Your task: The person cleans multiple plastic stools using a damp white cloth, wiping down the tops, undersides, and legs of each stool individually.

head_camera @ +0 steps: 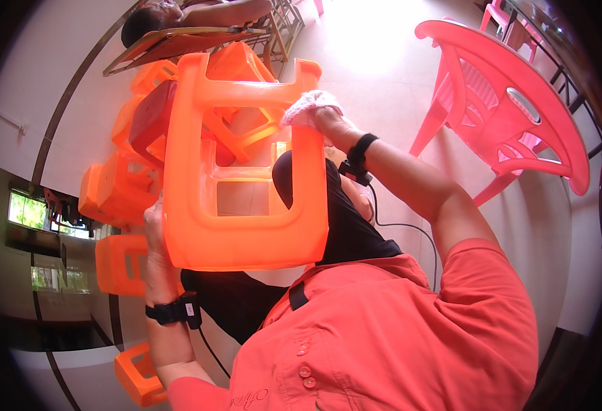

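An orange plastic stool [249, 241] is held up in front of my body, tilted so that one side with its legs and openings faces me. My left hand [154, 218] is at the stool's left edge, its fingers mostly hidden behind the plastic. A pale crumpled cloth [314, 103] lies under my right hand [326, 115], pressed on the stool's upper right leg. Through the stool's openings, more orange plastic shows below, near my knee.
Several orange stools [126, 187] and a dark red stool [152, 120] stand at the left. A pink plastic armchair [527, 103] is at the right. Another person [147, 23] is beside a wooden-framed chair [177, 38] at the top. A cable [419, 226] hangs from my right wrist.
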`<action>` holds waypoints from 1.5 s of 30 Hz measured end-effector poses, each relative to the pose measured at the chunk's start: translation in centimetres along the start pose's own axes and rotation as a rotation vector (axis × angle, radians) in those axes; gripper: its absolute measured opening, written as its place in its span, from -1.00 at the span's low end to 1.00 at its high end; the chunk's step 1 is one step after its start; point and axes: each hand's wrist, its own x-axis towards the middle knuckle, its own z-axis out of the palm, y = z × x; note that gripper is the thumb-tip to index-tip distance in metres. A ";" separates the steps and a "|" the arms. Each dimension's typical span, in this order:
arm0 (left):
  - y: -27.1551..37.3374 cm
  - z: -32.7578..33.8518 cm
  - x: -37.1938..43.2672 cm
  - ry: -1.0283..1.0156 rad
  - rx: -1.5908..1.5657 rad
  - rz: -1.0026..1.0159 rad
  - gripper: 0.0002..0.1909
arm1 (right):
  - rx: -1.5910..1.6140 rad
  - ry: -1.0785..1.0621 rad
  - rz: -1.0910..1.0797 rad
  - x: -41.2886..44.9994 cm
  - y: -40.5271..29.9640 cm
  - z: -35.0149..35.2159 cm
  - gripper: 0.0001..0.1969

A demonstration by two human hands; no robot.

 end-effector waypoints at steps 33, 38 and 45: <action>-9.7 -5.4 -13.8 0.315 -0.460 -0.014 -0.16 | 0.987 -0.228 0.153 2.4 -20.2 8.9 -0.67; -8.0 -5.3 -14.8 0.375 -0.701 -0.042 -0.05 | 0.802 -0.417 -0.100 -0.1 -28.4 13.1 -0.68; -7.6 -8.9 -17.4 0.416 -0.859 0.059 -0.28 | -1.033 -0.100 -0.953 1.7 -32.7 18.2 -0.86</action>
